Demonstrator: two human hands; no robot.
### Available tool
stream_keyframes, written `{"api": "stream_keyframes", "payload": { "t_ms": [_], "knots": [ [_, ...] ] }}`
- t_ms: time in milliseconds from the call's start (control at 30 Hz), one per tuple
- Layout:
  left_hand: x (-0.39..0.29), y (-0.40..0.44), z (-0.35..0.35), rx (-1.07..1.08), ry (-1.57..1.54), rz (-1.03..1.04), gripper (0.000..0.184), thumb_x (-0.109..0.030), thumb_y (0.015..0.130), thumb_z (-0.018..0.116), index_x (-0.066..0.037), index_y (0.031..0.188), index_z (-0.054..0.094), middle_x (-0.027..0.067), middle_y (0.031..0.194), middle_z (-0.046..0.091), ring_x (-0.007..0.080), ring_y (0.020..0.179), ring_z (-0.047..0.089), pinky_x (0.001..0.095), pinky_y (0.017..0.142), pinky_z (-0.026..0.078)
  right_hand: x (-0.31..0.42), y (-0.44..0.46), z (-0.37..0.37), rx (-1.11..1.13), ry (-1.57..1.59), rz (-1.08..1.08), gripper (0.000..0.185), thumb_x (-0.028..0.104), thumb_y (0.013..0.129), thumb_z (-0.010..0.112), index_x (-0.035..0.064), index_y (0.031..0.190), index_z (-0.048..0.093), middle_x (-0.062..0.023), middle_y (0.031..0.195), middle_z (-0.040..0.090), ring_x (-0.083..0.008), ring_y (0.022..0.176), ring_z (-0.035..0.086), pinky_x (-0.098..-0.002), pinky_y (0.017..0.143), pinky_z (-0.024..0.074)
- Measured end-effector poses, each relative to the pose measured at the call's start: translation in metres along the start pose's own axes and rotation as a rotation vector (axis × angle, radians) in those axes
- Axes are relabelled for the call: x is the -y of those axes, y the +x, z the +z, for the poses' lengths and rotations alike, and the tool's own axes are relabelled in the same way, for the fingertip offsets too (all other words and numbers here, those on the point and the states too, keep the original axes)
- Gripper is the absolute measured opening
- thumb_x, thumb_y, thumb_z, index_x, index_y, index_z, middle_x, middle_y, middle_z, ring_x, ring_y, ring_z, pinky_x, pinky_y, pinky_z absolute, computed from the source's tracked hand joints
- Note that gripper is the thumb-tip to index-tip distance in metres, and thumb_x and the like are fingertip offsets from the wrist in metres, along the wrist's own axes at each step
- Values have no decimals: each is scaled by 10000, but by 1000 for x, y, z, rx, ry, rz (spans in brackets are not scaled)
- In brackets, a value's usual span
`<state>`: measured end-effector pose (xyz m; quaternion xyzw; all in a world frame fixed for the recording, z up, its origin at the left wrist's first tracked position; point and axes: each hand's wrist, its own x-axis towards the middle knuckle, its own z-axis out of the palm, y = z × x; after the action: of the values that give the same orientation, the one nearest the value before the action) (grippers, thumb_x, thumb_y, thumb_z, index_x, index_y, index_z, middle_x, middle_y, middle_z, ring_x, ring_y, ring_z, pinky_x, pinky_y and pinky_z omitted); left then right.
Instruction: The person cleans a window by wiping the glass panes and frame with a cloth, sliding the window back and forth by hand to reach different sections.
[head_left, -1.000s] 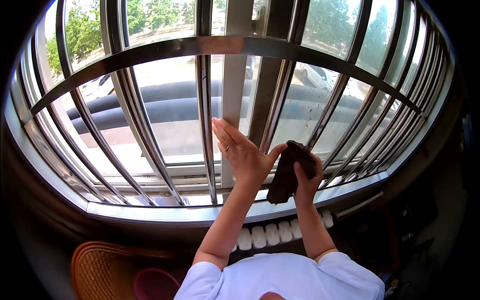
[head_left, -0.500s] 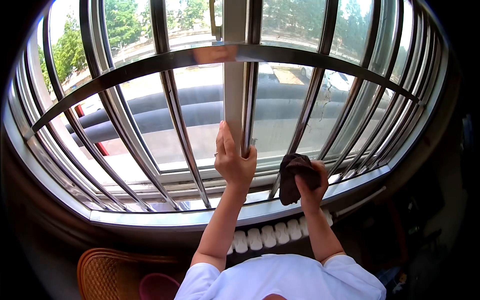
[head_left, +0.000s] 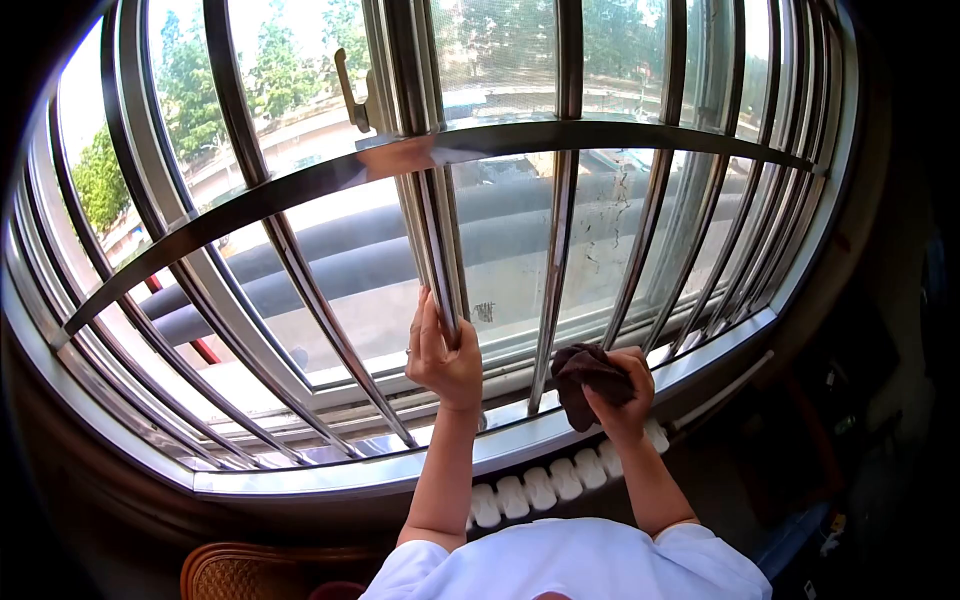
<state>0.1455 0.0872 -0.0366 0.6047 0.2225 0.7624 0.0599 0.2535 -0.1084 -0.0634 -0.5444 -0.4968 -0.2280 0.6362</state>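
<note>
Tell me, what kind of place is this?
It looks like a room indoors, maybe in a home: metal bars stand in front of a big window, with a white radiator and a woven chair below.

Daylight flooding in thru window (head_left: 510,270), rm (head_left: 870,400) below sitting dim.
Fisheye view warping edges; metal bars (head_left: 556,250) glinting w/ glare.
</note>
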Motion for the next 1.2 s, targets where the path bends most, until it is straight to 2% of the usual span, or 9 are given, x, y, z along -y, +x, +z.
{"api": "stream_keyframes", "payload": {
  "t_ms": [100,133,333,533,567,633,767,933,1200],
  "knots": [
    [4,2,-10,312,-324,-336,464,91,693,594,11,1148,635,148,956,723,130,561,583,242,543,481,0,2,-7,5,-29,115,323,139,714,777,9,961,617,-96,908,598,-225,856,587,-319,796,466],
    [3,7,-12,381,-401,-354,409,110,738,541,16,1124,636,110,1066,716,73,689,620,174,607,460,2,5,-4,17,-27,114,323,139,714,777,9,961,617,-96,908,598,-225,856,587,-319,796,466],
    [22,48,-32,917,-529,-346,528,95,748,551,4,1268,525,128,1204,655,119,916,641,243,758,498,35,42,59,-74,315,201,462,-38,785,702,45,1184,486,-89,1130,501,-171,1048,526,-297,951,420],
    [41,44,-31,1087,-671,-385,621,46,770,656,-39,1354,465,71,1147,619,167,1088,600,290,879,490,48,114,133,-240,98,-205,441,-108,669,656,86,1064,637,-106,1119,541,-275,1073,542,-344,953,427],
    [35,41,-34,1077,-674,-389,621,46,770,656,-39,1354,465,71,1147,619,167,1088,600,290,879,490,50,129,144,-289,28,-253,426,-114,651,651,76,1032,678,-110,1101,576,-280,1059,555,-352,945,435],
    [16,41,-43,616,-818,-281,599,-10,788,709,-52,1339,479,69,1160,618,189,1096,602,309,894,494,48,154,158,-344,-15,-328,423,-123,624,638,66,997,709,-106,1077,614,-284,1059,558,-353,940,435],
    [25,43,-67,542,-767,-412,472,-59,852,691,-73,1290,514,88,1160,636,166,1086,612,283,842,517,37,177,165,-392,-109,-513,426,-97,607,641,70,992,720,-110,1089,632,-290,1052,564,-367,922,439],
    [33,32,-62,453,-720,-481,275,-70,916,611,-57,1185,554,59,982,680,110,911,646,232,717,512,30,177,169,-165,-415,-756,330,127,702,659,142,1024,730,-15,1189,642,-262,1059,539,-379,916,416],
    [31,7,-71,360,-812,-663,213,-114,975,558,-54,1179,545,48,945,675,88,883,626,212,735,478,14,97,139,274,-606,-654,400,173,697,707,272,1084,722,79,1045,642,-197,988,515,-357,846,399]
  ]
}}
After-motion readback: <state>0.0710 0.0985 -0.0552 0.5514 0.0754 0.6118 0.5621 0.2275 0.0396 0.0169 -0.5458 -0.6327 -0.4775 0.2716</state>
